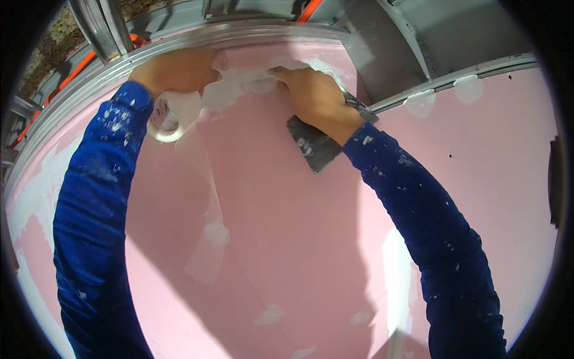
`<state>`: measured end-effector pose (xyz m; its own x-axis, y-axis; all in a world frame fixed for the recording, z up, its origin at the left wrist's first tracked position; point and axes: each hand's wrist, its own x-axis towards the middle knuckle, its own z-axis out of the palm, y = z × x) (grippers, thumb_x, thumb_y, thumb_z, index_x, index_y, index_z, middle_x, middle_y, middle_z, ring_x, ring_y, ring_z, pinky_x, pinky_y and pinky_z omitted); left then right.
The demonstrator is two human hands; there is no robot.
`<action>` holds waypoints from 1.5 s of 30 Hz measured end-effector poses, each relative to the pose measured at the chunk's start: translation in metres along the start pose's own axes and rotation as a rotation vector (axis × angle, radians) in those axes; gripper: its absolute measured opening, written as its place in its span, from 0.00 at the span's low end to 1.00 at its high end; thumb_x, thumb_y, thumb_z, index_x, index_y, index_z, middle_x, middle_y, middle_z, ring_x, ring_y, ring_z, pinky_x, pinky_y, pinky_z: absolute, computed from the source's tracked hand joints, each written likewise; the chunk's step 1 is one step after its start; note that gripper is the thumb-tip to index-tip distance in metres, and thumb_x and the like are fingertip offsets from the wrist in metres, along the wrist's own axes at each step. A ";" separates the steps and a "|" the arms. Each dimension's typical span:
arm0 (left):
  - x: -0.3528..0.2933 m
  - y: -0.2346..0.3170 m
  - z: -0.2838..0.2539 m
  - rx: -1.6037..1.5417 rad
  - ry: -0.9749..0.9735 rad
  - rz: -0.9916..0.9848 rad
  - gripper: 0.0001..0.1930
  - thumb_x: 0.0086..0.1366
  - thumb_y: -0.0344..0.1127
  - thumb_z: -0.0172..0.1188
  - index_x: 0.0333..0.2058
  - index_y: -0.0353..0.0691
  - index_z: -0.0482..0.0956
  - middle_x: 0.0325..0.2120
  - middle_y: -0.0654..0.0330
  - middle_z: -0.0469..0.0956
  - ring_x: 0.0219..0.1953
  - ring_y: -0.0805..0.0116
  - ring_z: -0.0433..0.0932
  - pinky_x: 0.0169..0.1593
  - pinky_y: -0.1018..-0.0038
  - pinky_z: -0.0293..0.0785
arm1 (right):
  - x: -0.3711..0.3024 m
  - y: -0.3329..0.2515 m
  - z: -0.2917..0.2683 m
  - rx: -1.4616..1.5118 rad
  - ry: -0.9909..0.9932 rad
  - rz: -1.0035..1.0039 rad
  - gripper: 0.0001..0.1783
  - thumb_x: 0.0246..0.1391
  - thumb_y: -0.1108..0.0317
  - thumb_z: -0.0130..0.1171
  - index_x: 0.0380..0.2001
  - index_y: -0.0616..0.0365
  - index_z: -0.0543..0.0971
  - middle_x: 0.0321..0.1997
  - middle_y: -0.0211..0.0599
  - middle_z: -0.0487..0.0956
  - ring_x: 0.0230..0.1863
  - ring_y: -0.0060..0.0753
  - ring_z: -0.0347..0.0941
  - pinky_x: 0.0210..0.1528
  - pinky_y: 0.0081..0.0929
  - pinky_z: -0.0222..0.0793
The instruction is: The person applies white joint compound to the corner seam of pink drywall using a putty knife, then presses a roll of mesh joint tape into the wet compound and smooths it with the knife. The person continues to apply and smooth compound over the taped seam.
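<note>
My left hand (pixel 179 69) is closed near the top of a pink board (pixel 281 239), its fingertips pinching see-through mesh tape. Just below that wrist hangs a white roll of mesh tape (pixel 170 127), and a loose mesh strip (pixel 205 257) trails down the board from beside it. To the right, my right hand (pixel 320 102) grips a dark, wide-bladed scraper (pixel 314 146) within its palm. That hand's index finger points left over a band of wet-looking white compound (pixel 239 87) between both hands. The scraper's handle is hidden.
Metal framing track (pixel 251 35) curves along the board's top edge, with a metal stud (pixel 101 30) at upper left. An orange cable (pixel 72 75) runs behind it. A lower pink panel (pixel 478 161) adjoins at right. White compound patches (pixel 269 315) dot the boards.
</note>
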<state>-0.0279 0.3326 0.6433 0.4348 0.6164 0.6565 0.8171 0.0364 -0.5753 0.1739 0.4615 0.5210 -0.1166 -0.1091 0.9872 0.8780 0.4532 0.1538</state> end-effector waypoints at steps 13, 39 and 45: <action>0.005 0.002 0.005 -0.079 0.038 0.045 0.26 0.69 0.38 0.56 0.65 0.48 0.69 0.39 0.48 0.83 0.34 0.58 0.83 0.43 0.63 0.77 | 0.039 -0.014 0.021 -0.059 0.127 -0.308 0.15 0.57 0.65 0.57 0.48 0.47 0.81 0.41 0.37 0.84 0.41 0.48 0.81 0.46 0.41 0.77; 0.024 0.004 0.006 -0.173 0.098 0.190 0.19 0.61 0.40 0.58 0.49 0.45 0.85 0.43 0.52 0.84 0.41 0.57 0.82 0.48 0.63 0.76 | 0.032 -0.015 0.024 0.025 0.171 -0.257 0.13 0.58 0.63 0.59 0.45 0.50 0.83 0.41 0.38 0.83 0.42 0.50 0.80 0.45 0.40 0.78; 0.025 0.009 0.008 -0.099 0.162 0.178 0.19 0.62 0.45 0.59 0.45 0.38 0.84 0.35 0.50 0.84 0.34 0.56 0.82 0.43 0.61 0.76 | 0.032 -0.013 0.022 0.078 0.201 -0.270 0.12 0.59 0.64 0.58 0.44 0.51 0.83 0.41 0.39 0.83 0.42 0.49 0.80 0.46 0.40 0.77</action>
<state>-0.0124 0.3545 0.6506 0.6236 0.4718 0.6233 0.7518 -0.1434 -0.6436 0.1479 0.4718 0.5512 -0.2391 -0.4025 0.8836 0.7887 0.4502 0.4185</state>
